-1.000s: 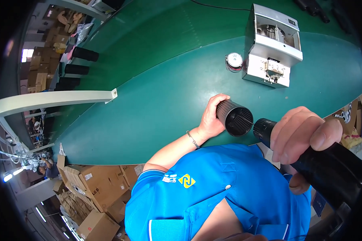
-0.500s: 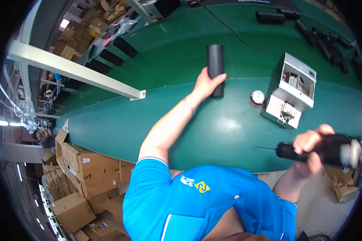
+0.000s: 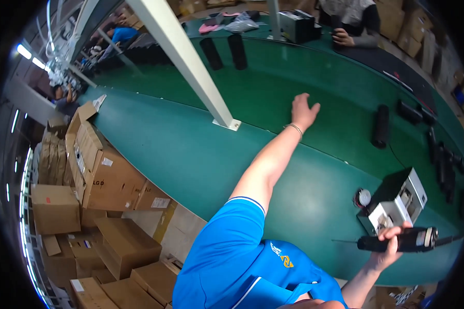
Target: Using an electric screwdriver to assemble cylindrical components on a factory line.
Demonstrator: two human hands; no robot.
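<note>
My left hand (image 3: 304, 112) reaches out over the green belt with its fingers apart and nothing in it. To its right a black cylinder (image 3: 381, 126) lies on the belt. My right hand (image 3: 390, 243) is closed around a black electric screwdriver (image 3: 415, 240), whose long thin bit points left. Just beyond that hand stands a silver metal box (image 3: 410, 193) with openings in it, partly covered by the hand and screwdriver. A small round white-faced part with wires (image 3: 362, 198) lies at the box's left side.
A white post (image 3: 185, 67) rises from the bench at its bolted foot. Two black cylinders (image 3: 237, 51) stand farther along the belt, and several black parts (image 3: 443, 159) lie at the right. Cardboard boxes (image 3: 113, 180) are stacked at left. Another person's hand (image 3: 343, 37) shows across the belt.
My left hand has let go of the black cylinder, which now lies on the belt, and reaches farther left. The view has swung left. My right hand still holds the screwdriver, now nearer the metal box.
</note>
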